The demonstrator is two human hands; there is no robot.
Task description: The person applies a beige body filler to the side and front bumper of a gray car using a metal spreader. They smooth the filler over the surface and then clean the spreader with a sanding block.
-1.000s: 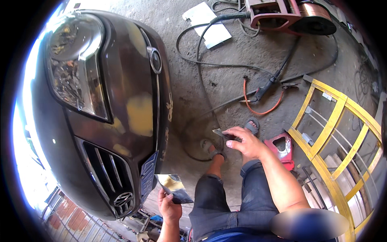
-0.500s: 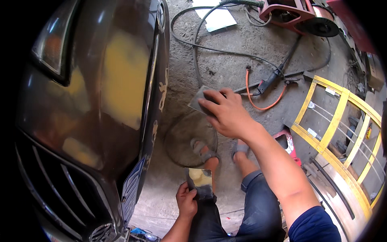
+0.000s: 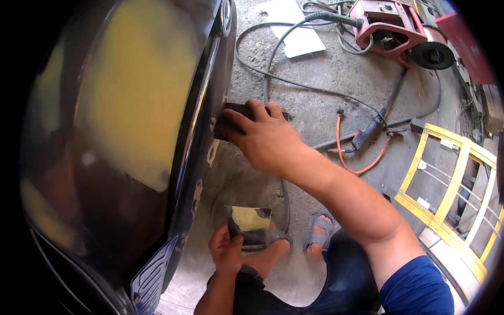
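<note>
My left hand (image 3: 226,251) pinches the lower edge of a flat dark plate (image 3: 252,237) that carries a lump of yellow body putty (image 3: 248,218). My right hand (image 3: 266,140) grips a thin dark putty spreader (image 3: 240,108), its fingers laid over the top; much of it is hidden under them. That hand is beside the edge of the dark car's body (image 3: 202,173); whether the spreader touches the car I cannot tell. A large smooth patch of yellow putty (image 3: 139,89) covers the panel to the left, with smaller yellow patches further left.
A cable and torch (image 3: 370,128) with an orange lead (image 3: 367,169) lie on the concrete floor. A red welding machine (image 3: 391,31) stands at the far right, near white sheets (image 3: 299,37). A yellow metal frame (image 3: 451,184) lies at the right.
My right hand has moved left with the spreader, up to the car's edge. My left hand with the putty plate has shifted slightly left and up. The view has moved nearer the car.
</note>
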